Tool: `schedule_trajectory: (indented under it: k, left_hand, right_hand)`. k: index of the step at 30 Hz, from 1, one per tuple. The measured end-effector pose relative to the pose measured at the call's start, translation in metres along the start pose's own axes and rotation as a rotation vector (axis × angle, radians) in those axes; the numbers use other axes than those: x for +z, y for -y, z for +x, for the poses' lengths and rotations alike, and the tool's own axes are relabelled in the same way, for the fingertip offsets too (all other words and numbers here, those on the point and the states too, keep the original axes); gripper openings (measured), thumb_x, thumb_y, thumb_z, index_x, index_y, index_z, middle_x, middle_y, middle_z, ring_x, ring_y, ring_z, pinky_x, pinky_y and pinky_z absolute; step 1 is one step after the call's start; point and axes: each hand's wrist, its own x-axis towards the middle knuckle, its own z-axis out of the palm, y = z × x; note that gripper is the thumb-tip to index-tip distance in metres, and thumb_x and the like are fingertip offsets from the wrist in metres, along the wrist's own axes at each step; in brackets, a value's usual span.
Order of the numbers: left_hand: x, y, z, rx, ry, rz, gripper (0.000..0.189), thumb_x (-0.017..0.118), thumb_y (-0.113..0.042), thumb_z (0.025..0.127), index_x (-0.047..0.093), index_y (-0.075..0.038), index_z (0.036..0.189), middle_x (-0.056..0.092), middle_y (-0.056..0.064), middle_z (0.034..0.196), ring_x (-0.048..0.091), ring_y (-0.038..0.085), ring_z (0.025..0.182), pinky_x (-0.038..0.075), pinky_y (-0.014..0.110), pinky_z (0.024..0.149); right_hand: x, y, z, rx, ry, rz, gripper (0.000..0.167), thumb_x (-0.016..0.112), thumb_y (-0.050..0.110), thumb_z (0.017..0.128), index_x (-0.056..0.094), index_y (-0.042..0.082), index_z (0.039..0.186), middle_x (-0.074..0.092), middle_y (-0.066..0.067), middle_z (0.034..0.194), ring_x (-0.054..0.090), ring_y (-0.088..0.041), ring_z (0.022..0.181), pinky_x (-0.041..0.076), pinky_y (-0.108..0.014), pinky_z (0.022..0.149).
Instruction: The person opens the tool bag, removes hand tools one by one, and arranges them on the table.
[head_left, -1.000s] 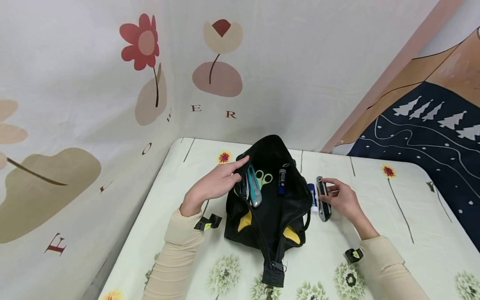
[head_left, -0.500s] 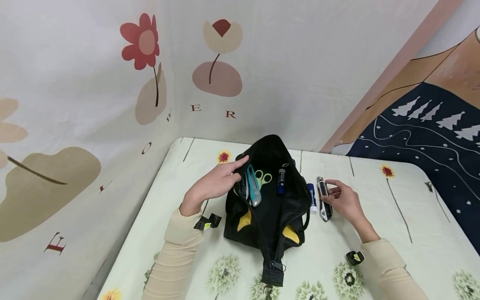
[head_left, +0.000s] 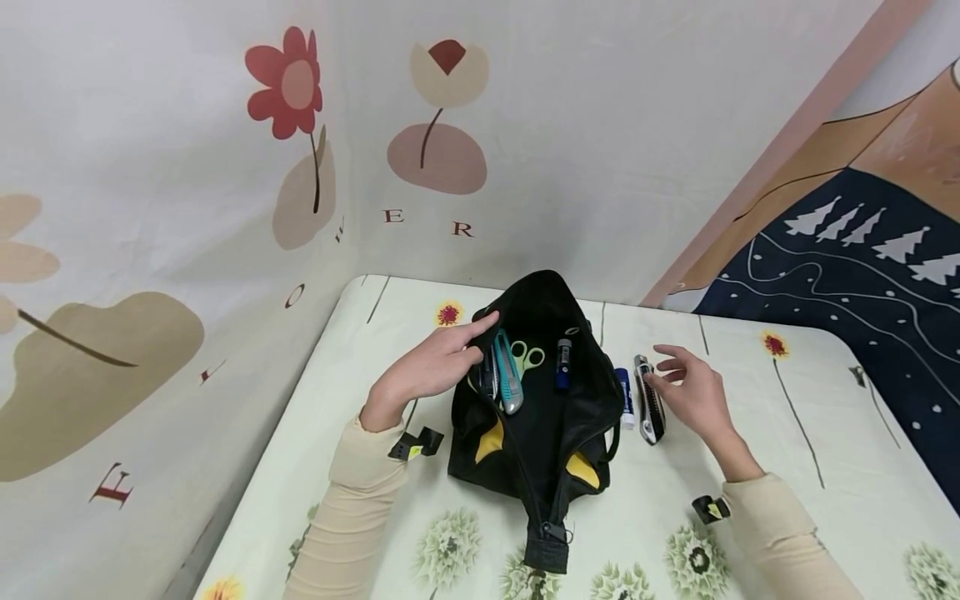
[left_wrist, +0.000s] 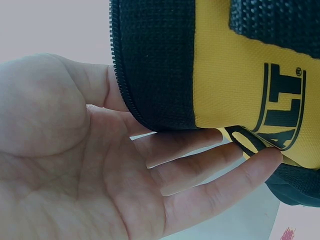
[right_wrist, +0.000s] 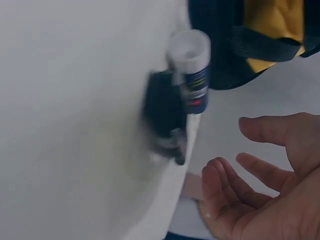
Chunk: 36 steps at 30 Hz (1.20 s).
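Observation:
A black and yellow zip bag (head_left: 540, 296) stands with its mouth spread on the table. My left hand (head_left: 427, 362) grips its left rim, thumb over the zipper edge and fingers along the yellow outer side (left_wrist: 225, 75). Inside lie a teal box cutter (head_left: 509, 375), green-handled scissors (head_left: 534, 358), a blue glue stick (head_left: 563, 363) and a dark item partly hidden by the rim. On the table right of the bag lies a black and silver utility knife (head_left: 651, 408). My right hand (head_left: 693, 396) hovers just right of it, fingers loosely bent, holding nothing.
Between bag and knife lies a blue glue stick with a white end (head_left: 626, 400). The bag's zipper end (head_left: 547, 542) points towards me. A flower-print cloth (head_left: 750, 400) covers the table. Printed curtains (head_left: 585, 167) hang behind and to the left.
My right hand has let go of the utility knife and drawn slightly away to the right, its fingers spreading. The knife stays beside the glue stick. My left hand keeps its grip on the bag.

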Motion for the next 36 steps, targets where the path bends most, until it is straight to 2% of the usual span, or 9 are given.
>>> schedule_trajectory:
  k: [6,11,13,15,19,22,27,36]
  left_hand:
    - [0.000,0.001,0.001,0.005,0.003,-0.001,0.067,0.039,-0.012,0.112,0.025,-0.010,0.177,0.030,-0.009,0.058,0.024,0.012,0.049,0.029,0.027,0.056]
    - [0.000,0.001,0.001,0.002,0.003,-0.006,0.067,0.039,-0.011,0.112,0.025,-0.011,0.178,0.029,-0.009,0.059,0.024,0.012,0.049,0.029,0.027,0.056]
    - [0.000,0.001,0.001,0.003,0.004,-0.008,0.067,0.039,-0.011,0.112,0.024,-0.011,0.178,0.029,-0.009,0.059,0.024,0.012,0.049,0.029,0.027,0.056]
    - [-0.001,0.002,0.001,0.004,0.003,-0.007,0.067,0.039,-0.011,0.112,0.024,-0.011,0.178,0.029,-0.009,0.059,0.024,0.012,0.049,0.029,0.027,0.056]
    - [0.000,0.002,0.001,0.008,0.002,-0.007,0.067,0.039,-0.011,0.112,0.025,-0.010,0.177,0.031,-0.009,0.059,0.024,0.011,0.050,0.030,0.028,0.057]
    - [0.000,0.002,0.001,0.008,0.000,-0.008,0.067,0.039,-0.011,0.112,0.025,-0.009,0.177,0.031,-0.009,0.059,0.024,0.011,0.050,0.031,0.028,0.057]
    - [0.000,0.003,0.001,0.004,0.000,-0.009,0.067,0.039,-0.011,0.112,0.025,-0.010,0.177,0.029,-0.009,0.059,0.024,0.011,0.050,0.030,0.027,0.056]
    - [0.000,0.001,0.001,0.011,0.000,-0.006,0.066,0.039,-0.011,0.112,0.025,-0.010,0.177,0.029,-0.009,0.060,0.025,0.011,0.049,0.029,0.027,0.055]
  right_hand:
    - [-0.004,0.018,0.001,-0.071,-0.084,0.035,0.044,0.076,0.003,0.101,0.068,-0.004,0.144,0.077,-0.026,0.111,0.076,-0.045,0.098,0.053,-0.026,0.072]
    - [-0.008,0.034,0.000,-0.100,-0.148,0.079,0.042,0.076,0.001,0.101,0.070,-0.002,0.143,0.078,-0.023,0.109,0.077,-0.044,0.097,0.047,-0.010,0.072]
    - [-0.009,0.042,-0.001,-0.110,-0.171,0.099,0.042,0.076,0.001,0.101,0.071,0.000,0.143,0.078,-0.021,0.109,0.077,-0.040,0.097,0.045,-0.006,0.074]
    - [-0.010,0.050,-0.001,-0.122,-0.193,0.120,0.042,0.076,0.001,0.101,0.072,0.002,0.143,0.079,-0.019,0.108,0.077,-0.030,0.095,0.045,-0.003,0.076]
    - [-0.013,0.066,-0.002,-0.149,-0.223,0.159,0.041,0.079,0.003,0.101,0.074,0.006,0.142,0.079,-0.016,0.107,0.067,0.001,0.090,0.047,-0.002,0.078]
    - [-0.014,0.076,-0.003,-0.164,-0.231,0.185,0.040,0.079,0.003,0.101,0.075,0.007,0.140,0.079,-0.016,0.106,0.059,0.015,0.088,0.048,-0.003,0.077]
    - [-0.016,0.090,-0.004,-0.175,-0.234,0.229,0.038,0.078,0.002,0.102,0.075,0.007,0.139,0.079,-0.016,0.106,0.061,0.014,0.087,0.050,-0.005,0.077]
    - [-0.017,0.109,-0.003,-0.198,-0.167,0.433,0.041,0.077,-0.001,0.102,0.073,0.003,0.142,0.078,-0.022,0.109,0.071,0.001,0.079,0.057,-0.013,0.073]
